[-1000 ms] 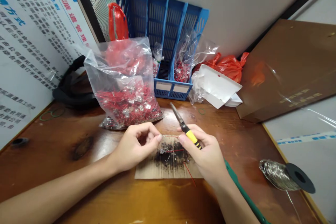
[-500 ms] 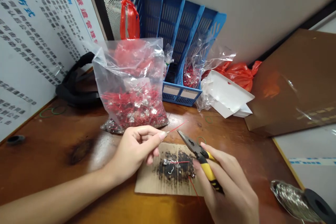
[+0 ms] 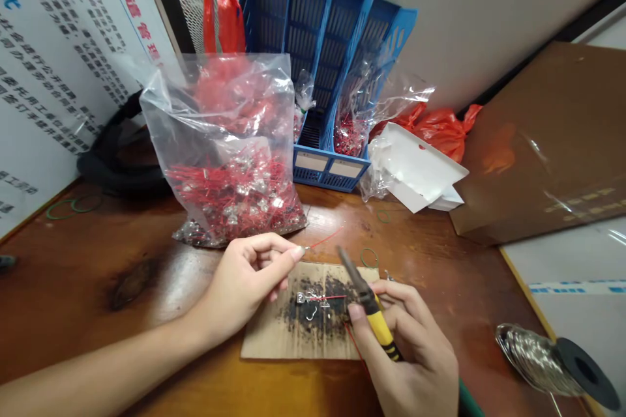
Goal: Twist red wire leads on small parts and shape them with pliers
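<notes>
My left hand (image 3: 261, 273) pinches a small part with a thin red wire (image 3: 325, 238) that sticks out to the right from the fingertips; the part itself is mostly covered. Needle-nose pliers (image 3: 379, 324) with yellow and black handles sit in my right hand (image 3: 413, 345), jaws pointing up and left, apart from the wire. Below both hands lies a scorched cardboard piece (image 3: 267, 339). On it rest a small metal part (image 3: 300, 298) with a red wire and a curled bit of bare wire (image 3: 312, 315). Another red wire lies partly behind my right hand.
A clear bag (image 3: 229, 189) of red-wired metal parts stands behind my left hand. Further back are a blue divided rack (image 3: 313, 13), a white box (image 3: 420, 166) and a brown carton (image 3: 542, 150). A solder wire spool (image 3: 542, 358) lies at the right.
The view has shifted, so most things sit a little differently in it. My right hand has turned the pliers, and their jaws now appear edge-on. My left hand keeps its pinch.
</notes>
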`<move>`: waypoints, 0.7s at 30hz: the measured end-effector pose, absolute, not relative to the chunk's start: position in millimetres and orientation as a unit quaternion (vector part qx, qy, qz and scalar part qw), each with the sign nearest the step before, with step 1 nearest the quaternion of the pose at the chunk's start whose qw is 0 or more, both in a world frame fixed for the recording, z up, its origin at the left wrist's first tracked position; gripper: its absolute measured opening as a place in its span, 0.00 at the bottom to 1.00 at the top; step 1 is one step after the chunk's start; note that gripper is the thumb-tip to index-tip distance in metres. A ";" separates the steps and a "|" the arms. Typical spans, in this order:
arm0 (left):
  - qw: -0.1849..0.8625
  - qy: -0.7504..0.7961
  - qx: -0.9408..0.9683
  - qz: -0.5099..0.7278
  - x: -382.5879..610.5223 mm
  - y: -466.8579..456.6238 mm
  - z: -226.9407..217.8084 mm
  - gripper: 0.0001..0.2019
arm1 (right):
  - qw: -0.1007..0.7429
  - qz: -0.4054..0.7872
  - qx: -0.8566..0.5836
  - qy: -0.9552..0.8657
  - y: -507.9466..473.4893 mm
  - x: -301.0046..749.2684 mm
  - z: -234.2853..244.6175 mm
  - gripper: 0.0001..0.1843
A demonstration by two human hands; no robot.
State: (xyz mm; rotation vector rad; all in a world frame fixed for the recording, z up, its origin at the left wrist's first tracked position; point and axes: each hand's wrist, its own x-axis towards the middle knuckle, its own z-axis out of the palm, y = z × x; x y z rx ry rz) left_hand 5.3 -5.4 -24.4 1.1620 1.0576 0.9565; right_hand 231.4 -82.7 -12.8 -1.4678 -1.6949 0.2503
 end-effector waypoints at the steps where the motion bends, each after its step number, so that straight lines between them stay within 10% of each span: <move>1: 0.603 0.457 0.507 0.413 5.2 -5.9 -24.3 0.20 | 0.442 0.141 -0.593 -0.658 -81.8 231.3 -11.3 0.12; 11: 0.583 0.456 0.536 0.407 4.4 -4.2 -22.8 0.23 | 0.525 0.571 -0.416 -0.475 -85.1 238.9 -6.0 0.16; 21: 0.566 0.453 0.551 0.413 5.4 -7.0 -20.7 0.19 | 0.431 0.369 -0.549 -0.614 -96.4 249.4 -14.0 0.12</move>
